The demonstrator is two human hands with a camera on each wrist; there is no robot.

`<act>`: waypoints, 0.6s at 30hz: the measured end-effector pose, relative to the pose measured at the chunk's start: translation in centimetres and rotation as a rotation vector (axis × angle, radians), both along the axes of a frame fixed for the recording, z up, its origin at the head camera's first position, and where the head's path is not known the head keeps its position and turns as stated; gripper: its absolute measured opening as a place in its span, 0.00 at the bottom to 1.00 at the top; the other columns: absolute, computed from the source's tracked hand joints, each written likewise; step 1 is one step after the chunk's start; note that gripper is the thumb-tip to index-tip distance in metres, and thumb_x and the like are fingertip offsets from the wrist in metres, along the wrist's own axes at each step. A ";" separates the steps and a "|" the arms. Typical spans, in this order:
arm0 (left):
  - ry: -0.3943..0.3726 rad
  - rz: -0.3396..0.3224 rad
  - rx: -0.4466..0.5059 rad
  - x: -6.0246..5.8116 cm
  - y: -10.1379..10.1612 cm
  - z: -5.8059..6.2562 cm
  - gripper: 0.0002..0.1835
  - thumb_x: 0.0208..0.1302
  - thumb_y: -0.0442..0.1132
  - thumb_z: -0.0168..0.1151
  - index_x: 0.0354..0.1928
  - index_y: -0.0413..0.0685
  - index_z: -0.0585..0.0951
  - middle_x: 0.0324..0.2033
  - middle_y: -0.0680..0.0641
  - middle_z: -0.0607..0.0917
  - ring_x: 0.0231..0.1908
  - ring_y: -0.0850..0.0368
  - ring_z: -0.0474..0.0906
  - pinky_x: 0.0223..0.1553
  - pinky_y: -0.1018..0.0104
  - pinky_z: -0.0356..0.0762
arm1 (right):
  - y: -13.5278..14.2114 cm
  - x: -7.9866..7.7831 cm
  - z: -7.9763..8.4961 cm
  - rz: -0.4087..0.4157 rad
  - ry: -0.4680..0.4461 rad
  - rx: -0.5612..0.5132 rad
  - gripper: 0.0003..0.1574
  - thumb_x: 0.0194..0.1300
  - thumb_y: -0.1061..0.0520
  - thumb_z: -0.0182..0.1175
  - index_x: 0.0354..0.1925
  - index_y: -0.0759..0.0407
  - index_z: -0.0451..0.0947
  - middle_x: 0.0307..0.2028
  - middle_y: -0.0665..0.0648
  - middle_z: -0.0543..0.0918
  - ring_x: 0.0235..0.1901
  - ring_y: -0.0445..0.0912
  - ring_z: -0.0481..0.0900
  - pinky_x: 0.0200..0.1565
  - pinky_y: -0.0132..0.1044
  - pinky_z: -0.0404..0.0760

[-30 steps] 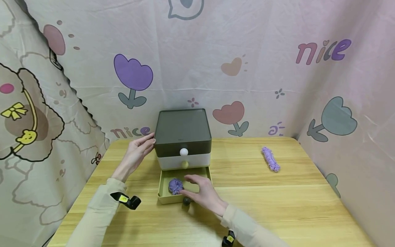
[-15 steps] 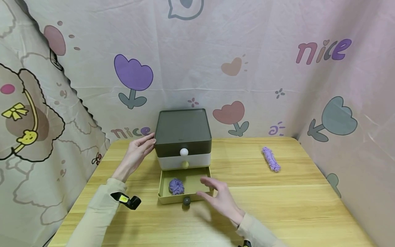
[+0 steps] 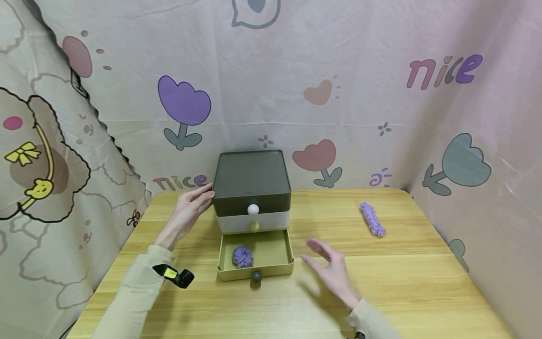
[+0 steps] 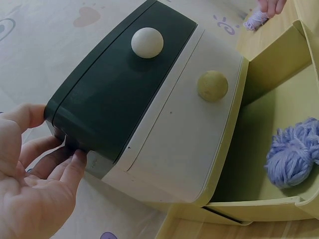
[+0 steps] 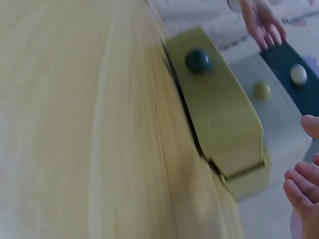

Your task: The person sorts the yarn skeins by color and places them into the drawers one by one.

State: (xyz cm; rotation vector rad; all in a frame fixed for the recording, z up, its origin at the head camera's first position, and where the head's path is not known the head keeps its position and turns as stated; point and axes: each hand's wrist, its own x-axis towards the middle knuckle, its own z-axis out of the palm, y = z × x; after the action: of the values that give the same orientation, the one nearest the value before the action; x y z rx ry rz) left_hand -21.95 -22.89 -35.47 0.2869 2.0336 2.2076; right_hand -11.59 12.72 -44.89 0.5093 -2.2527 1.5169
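Note:
A small storage box with stacked drawers [image 3: 252,174] stands at the back of the table, dark green on top, white in the middle, olive at the bottom. Its olive bottom drawer [image 3: 271,269] is pulled out, and a bundle of purple yarn [image 3: 243,256] lies in the left part of it. My left hand [image 3: 188,209] touches the box's left side near the dark top section, its thumb and fingertips against the corner in the left wrist view. My right hand [image 3: 332,268] hovers over the table right of the drawer, fingers spread and holding nothing.
A second purple yarn bundle [image 3: 372,219], long and twisted, lies on the wooden table [image 3: 402,282] at the right. A printed cloth [image 3: 355,56] hangs behind the table and along both sides.
My right hand has moved from over the yarn bundle in the drawer to the right, beyond the drawer's edge. The bundle stays in the drawer, and my left hand keeps its place.

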 end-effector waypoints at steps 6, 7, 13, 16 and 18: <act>0.000 -0.002 -0.005 0.0 0.0 0.0 0.32 0.64 0.41 0.52 0.66 0.39 0.55 0.69 0.43 0.45 0.67 0.51 0.49 0.67 0.60 0.54 | 3.1 -1.6 -1.7 -0.130 0.005 -0.072 0.29 0.47 0.64 0.67 0.49 0.70 0.72 0.44 0.68 0.79 0.44 0.60 0.77 0.50 0.36 0.77; 0.000 -0.001 -0.006 0.0 0.0 0.0 0.32 0.64 0.41 0.52 0.66 0.39 0.55 0.69 0.44 0.45 0.67 0.51 0.49 0.67 0.60 0.54 | 3.7 -2.1 -2.2 -0.155 0.009 -0.085 0.29 0.47 0.63 0.67 0.49 0.69 0.72 0.45 0.68 0.79 0.44 0.59 0.77 0.51 0.33 0.77; 0.002 0.000 -0.008 0.0 0.0 -0.1 0.31 0.64 0.40 0.51 0.66 0.39 0.55 0.69 0.44 0.46 0.67 0.51 0.49 0.66 0.62 0.55 | 7.3 -4.3 -4.9 -0.346 0.015 -0.164 0.29 0.46 0.62 0.68 0.49 0.67 0.73 0.46 0.66 0.79 0.45 0.51 0.78 0.50 0.20 0.75; 0.004 0.001 -0.005 0.0 0.0 -0.1 0.31 0.64 0.40 0.51 0.66 0.38 0.55 0.69 0.43 0.46 0.67 0.51 0.49 0.66 0.62 0.55 | 8.9 -4.9 -5.4 -0.443 0.005 -0.182 0.29 0.46 0.62 0.68 0.48 0.67 0.74 0.46 0.65 0.79 0.45 0.46 0.77 0.50 0.18 0.73; 0.005 0.000 -0.003 0.0 0.0 -0.1 0.31 0.64 0.40 0.51 0.66 0.38 0.54 0.69 0.43 0.45 0.67 0.51 0.49 0.66 0.62 0.55 | 10.0 -5.3 -5.5 -0.497 0.002 -0.183 0.29 0.46 0.62 0.68 0.49 0.67 0.73 0.46 0.66 0.79 0.46 0.45 0.77 0.50 0.18 0.73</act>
State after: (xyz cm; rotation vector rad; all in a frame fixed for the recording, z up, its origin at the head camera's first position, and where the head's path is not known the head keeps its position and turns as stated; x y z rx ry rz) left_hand -21.99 -22.93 -35.52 0.2930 2.0398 2.2057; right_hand -16.92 22.71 -50.43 -0.1009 -2.0091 1.4280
